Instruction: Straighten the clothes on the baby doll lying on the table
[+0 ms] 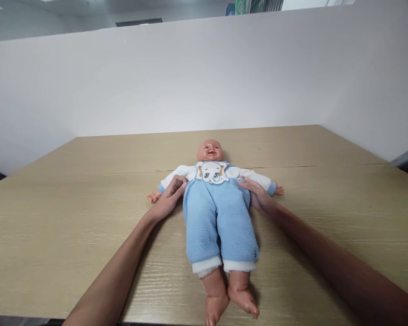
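Observation:
A baby doll [210, 149] lies on its back, head away from me and bare feet toward me. It wears a white top [182, 171] with an elephant face patch [212, 173] on the chest, and fleecy light blue pants [204, 217] with white cuffs. At the left side of the waist, my left hand [172, 195] is closed on the edge of the pants, thumb and fingers together. Opposite it, my right hand [258, 195] grips the pants at the waist, its thumb on top and its other fingers partly hidden beneath the side. Both doll arms stretch outward.
The doll rests on a light wooden table [88, 217] with a seam running across it. White partition walls [197, 81] enclose the table's far side and right side. The doll's feet lie close to the table's near edge.

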Tool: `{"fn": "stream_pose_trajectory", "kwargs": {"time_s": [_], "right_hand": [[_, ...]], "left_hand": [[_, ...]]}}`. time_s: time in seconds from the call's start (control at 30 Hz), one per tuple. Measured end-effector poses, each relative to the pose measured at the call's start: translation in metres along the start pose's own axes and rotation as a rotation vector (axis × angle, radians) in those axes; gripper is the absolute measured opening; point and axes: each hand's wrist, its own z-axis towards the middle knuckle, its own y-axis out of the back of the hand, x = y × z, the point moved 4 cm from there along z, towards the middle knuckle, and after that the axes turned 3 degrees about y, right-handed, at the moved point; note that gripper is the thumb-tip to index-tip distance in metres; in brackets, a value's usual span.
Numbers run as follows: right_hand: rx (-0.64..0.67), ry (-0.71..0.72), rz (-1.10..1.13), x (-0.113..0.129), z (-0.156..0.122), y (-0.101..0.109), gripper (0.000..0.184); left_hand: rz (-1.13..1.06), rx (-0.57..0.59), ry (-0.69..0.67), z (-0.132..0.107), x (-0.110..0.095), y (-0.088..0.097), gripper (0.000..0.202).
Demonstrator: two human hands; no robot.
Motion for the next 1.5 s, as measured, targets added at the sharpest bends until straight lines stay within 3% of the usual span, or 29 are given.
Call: {"fn": "stream_pose_trajectory", "kwargs": {"time_s": [0.17, 0.37, 0.5, 0.6, 0.77, 0.9, 1.0, 1.1, 1.23, 1.33, 1.4, 1.5], "right_hand": [[-0.068, 0.064, 0.025, -0.001, 0.002, 0.004, 0.029], [-0.147, 0.147, -0.096, 0.001, 0.0, 0.007, 0.032], [-0.245, 0.371, -0.508, 0.012, -0.009, 0.007, 0.03], [-0.285, 0.456, -0.843, 0.016, -0.014, 0.005, 0.027], [-0.217, 0.524, -1.124, 0.016, -0.017, 0.011, 0.019], [-0.243, 0.564, -1.385, 0.022, -0.024, 0.038, 0.021], [-0.26, 0.579, -1.483, 0.028, -0.03, 0.069, 0.038], [-0.199, 0.568, -1.497, 0.029, -0.032, 0.093, 0.056], [-0.111, 0.565, -1.477, 0.032, -0.031, 0.1, 0.054], [-0.144, 0.64, -1.352, 0.046, -0.037, 0.089, 0.048], [-0.202, 0.64, -1.169, 0.055, -0.043, 0.08, 0.049], [-0.254, 0.552, -0.816, 0.057, -0.046, 0.07, 0.069]], "left_hand": [[0.039, -0.198, -0.009, 0.006, 0.008, 0.005, 0.03], [0.051, -0.289, -0.057, 0.012, 0.016, 0.003, 0.032], [0.165, -0.348, -0.072, 0.01, 0.016, 0.006, 0.031], [0.183, -0.351, -0.058, 0.008, 0.013, 0.005, 0.03], [0.293, -0.349, -0.098, 0.005, 0.011, 0.002, 0.026], [0.408, -0.446, -0.126, 0.0, 0.002, 0.003, 0.019], [0.504, -0.499, -0.184, 0.001, -0.027, -0.006, 0.015], [0.578, -0.386, -0.319, 0.017, -0.068, -0.035, 0.014], [0.636, -0.11, -0.499, 0.06, -0.101, -0.09, 0.021], [0.773, 0.083, -0.521, 0.096, -0.096, -0.125, 0.052], [0.902, 0.165, -0.484, 0.111, -0.085, -0.139, 0.069], [1.025, 0.19, -0.453, 0.119, -0.075, -0.147, 0.056]]}}
